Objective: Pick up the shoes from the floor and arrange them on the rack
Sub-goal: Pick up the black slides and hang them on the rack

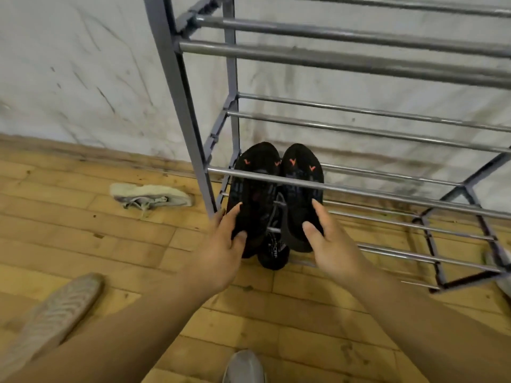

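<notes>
A pair of black shoes with orange marks lies side by side at the left end of the bottom shelf of the metal shoe rack. The left black shoe has my left hand on its heel side, fingers curled around it. The right black shoe has my right hand on its heel, fingers against its outer side. A bar of the shelf above crosses in front of both shoes. A pale sneaker lies on its side on the floor left of the rack.
A beige shoe lies sole-up at the lower left. A grey shoe tip shows at the bottom edge, another shoe at the right edge. The rack stands against a scuffed white wall on a wooden floor.
</notes>
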`<action>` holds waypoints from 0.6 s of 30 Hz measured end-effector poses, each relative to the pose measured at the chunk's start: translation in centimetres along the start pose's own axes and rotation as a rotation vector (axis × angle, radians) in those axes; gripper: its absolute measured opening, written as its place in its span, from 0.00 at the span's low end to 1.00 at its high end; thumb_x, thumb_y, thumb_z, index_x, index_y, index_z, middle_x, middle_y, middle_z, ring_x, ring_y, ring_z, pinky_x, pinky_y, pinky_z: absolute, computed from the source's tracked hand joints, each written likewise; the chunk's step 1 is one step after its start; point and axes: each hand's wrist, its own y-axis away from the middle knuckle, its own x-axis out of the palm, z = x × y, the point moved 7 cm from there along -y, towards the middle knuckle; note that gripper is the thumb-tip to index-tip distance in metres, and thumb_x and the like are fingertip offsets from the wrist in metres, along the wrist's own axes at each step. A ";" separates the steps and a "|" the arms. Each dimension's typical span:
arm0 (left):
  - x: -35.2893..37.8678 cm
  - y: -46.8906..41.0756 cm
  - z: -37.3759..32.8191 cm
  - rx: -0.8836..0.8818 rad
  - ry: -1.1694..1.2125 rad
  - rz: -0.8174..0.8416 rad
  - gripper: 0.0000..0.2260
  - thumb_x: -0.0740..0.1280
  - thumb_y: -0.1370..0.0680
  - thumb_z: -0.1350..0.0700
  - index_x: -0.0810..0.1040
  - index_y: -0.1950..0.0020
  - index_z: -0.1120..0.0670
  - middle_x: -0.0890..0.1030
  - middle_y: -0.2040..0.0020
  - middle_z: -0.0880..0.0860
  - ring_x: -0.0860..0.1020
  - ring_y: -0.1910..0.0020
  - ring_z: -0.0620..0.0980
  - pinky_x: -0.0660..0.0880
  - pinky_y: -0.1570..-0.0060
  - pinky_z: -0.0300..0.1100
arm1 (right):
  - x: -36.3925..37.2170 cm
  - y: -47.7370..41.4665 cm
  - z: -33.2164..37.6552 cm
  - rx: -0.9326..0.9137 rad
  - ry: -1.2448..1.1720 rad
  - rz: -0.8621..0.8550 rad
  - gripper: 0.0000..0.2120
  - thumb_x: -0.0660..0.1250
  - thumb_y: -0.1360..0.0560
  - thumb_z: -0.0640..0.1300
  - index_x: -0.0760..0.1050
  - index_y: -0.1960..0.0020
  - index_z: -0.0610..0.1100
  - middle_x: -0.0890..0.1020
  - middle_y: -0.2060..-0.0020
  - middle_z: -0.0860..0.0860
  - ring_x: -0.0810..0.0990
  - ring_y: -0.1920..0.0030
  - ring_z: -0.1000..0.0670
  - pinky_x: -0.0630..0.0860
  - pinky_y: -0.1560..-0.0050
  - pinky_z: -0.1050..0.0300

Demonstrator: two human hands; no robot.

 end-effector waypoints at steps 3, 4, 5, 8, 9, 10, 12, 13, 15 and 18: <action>-0.2 0.8 1.0 0.029 -0.182 -0.022 0.33 0.63 0.17 0.41 0.51 0.16 0.42 0.59 0.20 0.41 0.72 0.29 0.46 0.72 0.34 0.42 | 0.6 1.1 0.0 -0.073 0.110 -0.001 0.38 0.62 0.21 0.67 0.47 0.18 0.64 0.56 0.19 0.60 0.63 0.25 0.63 0.64 0.30 0.58; -0.3 0.8 1.0 0.046 -0.235 -0.024 0.36 0.66 0.19 0.41 0.51 0.16 0.41 0.59 0.20 0.41 0.73 0.31 0.46 0.74 0.35 0.42 | 0.5 1.4 0.2 -0.093 0.165 -0.013 0.40 0.65 0.22 0.64 0.47 0.18 0.64 0.56 0.19 0.59 0.66 0.33 0.72 0.66 0.34 0.60; -0.3 0.7 1.0 0.069 -0.273 -0.031 0.37 0.68 0.20 0.41 0.52 0.16 0.42 0.59 0.20 0.42 0.73 0.31 0.46 0.74 0.34 0.42 | 0.5 1.5 0.2 -0.109 0.208 -0.024 0.41 0.68 0.22 0.62 0.47 0.18 0.63 0.56 0.20 0.59 0.68 0.41 0.78 0.67 0.39 0.61; -0.5 0.3 0.9 0.084 -0.243 -0.086 0.34 0.71 0.20 0.48 0.59 0.17 0.44 0.66 0.22 0.43 0.73 0.29 0.46 0.72 0.30 0.42 | 0.4 1.5 0.6 -0.161 0.295 -0.083 0.41 0.69 0.23 0.61 0.49 0.18 0.63 0.60 0.21 0.58 0.72 0.36 0.68 0.70 0.40 0.61; -0.6 0.1 0.8 0.079 -0.219 -0.111 0.33 0.71 0.19 0.49 0.60 0.18 0.44 0.68 0.24 0.43 0.73 0.30 0.46 0.73 0.30 0.43 | 0.4 1.4 0.9 -0.179 0.291 -0.090 0.42 0.70 0.23 0.61 0.49 0.18 0.62 0.61 0.21 0.58 0.71 0.31 0.61 0.70 0.38 0.61; -0.5 0.0 0.7 0.074 -0.201 -0.134 0.33 0.70 0.19 0.50 0.59 0.18 0.44 0.69 0.25 0.44 0.74 0.31 0.46 0.74 0.31 0.44 | 0.6 1.2 1.2 -0.191 0.274 -0.087 0.42 0.70 0.23 0.60 0.49 0.17 0.61 0.62 0.21 0.59 0.69 0.27 0.56 0.68 0.37 0.62; -0.4 -0.3 0.3 0.073 -0.178 -0.177 0.33 0.70 0.19 0.51 0.59 0.18 0.43 0.71 0.26 0.44 0.75 0.32 0.46 0.75 0.34 0.44 | 0.9 0.7 1.6 -0.194 0.234 -0.077 0.42 0.70 0.22 0.60 0.49 0.17 0.61 0.63 0.21 0.59 0.67 0.25 0.54 0.68 0.34 0.61; -0.3 -0.4 0.2 0.078 -0.182 -0.194 0.33 0.70 0.19 0.51 0.58 0.18 0.42 0.72 0.26 0.43 0.75 0.32 0.45 0.76 0.35 0.44 | 1.0 0.4 1.7 -0.188 0.218 -0.073 0.42 0.70 0.22 0.59 0.49 0.17 0.61 0.62 0.20 0.59 0.68 0.26 0.54 0.68 0.34 0.60; -0.2 -0.4 0.1 0.082 -0.203 -0.219 0.33 0.70 0.19 0.50 0.57 0.18 0.41 0.72 0.26 0.43 0.76 0.33 0.46 0.78 0.38 0.45 | 1.3 0.3 1.8 -0.177 0.197 -0.066 0.42 0.70 0.22 0.59 0.48 0.17 0.61 0.60 0.19 0.59 0.69 0.29 0.55 0.67 0.37 0.62; -0.5 1.0 0.4 0.092 -0.178 -0.254 0.36 0.71 0.20 0.48 0.55 0.18 0.40 0.70 0.26 0.43 0.76 0.34 0.46 0.78 0.41 0.46 | 1.2 1.8 1.4 -0.200 0.173 -0.109 0.41 0.70 0.22 0.59 0.50 0.18 0.62 0.59 0.21 0.60 0.68 0.28 0.55 0.69 0.38 0.64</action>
